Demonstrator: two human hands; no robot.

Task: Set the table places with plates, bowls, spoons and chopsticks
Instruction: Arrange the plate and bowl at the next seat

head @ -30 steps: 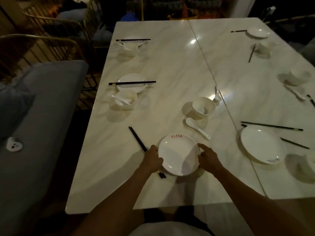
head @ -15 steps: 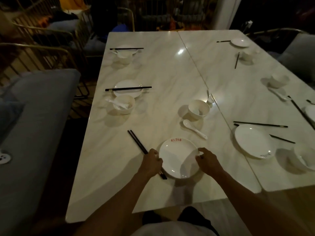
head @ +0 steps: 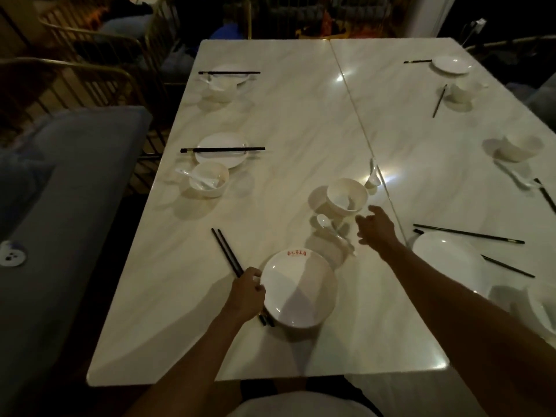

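Observation:
A white plate with red lettering (head: 298, 288) lies near the table's front edge. My left hand (head: 245, 293) rests at its left rim, fingers curled over a pair of black chopsticks (head: 227, 252) that runs diagonally under the hand. My right hand (head: 376, 228) hovers open above the table, just right of a white spoon (head: 332, 231) and below an empty white bowl (head: 346, 197). Another spoon (head: 372, 179) lies behind that bowl.
Two set places line the left edge: a plate with chopsticks (head: 222, 150), a bowl holding a spoon (head: 207, 179), and a farther set (head: 228, 76). To the right lie a plate (head: 448, 260), loose chopsticks (head: 469, 234), bowls (head: 523, 147) and a far plate (head: 449, 64). A grey sofa (head: 60, 206) stands left.
My right hand has let go of the plate's right rim and moved up and right toward the spoon and bowl. My left hand has stayed at the plate's left rim.

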